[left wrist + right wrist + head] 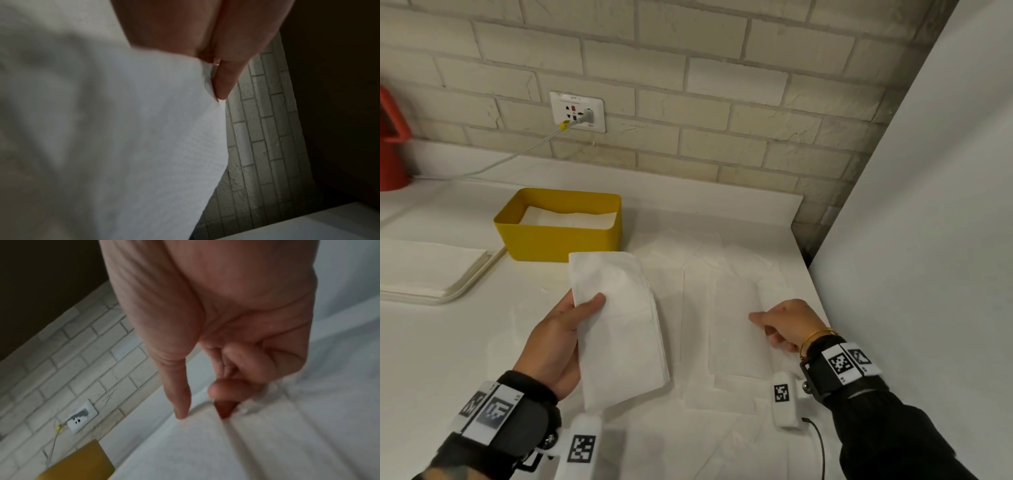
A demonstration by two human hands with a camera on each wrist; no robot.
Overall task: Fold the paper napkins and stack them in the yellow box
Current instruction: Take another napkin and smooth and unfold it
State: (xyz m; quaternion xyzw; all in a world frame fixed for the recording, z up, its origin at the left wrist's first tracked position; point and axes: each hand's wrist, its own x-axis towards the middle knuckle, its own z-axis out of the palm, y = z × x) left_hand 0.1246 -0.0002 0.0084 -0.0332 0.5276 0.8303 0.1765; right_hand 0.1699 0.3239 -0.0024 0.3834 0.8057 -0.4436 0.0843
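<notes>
A home-like kitchen corner: white counter (709, 209), pale brick backsplash (688, 102), wall socket (577, 111) with plugged-in cable.

Box (558, 236) behind held napkin (619, 325), tray (462, 287) to its left, loose napkins (732, 329) to the right

No word, brand or number is coming through legibly in any view. The white wall socket plate (577, 111) on the pale brick wall is carrying a small printed line along its top edge, too blurred to read. The black-and-white square marker tags (839, 364) on the dark wrist straps, and on the white camera housings (582, 448) beside them, are showing only blocky coded patterns; tiny print at their edges is staying unreadable.
</notes>
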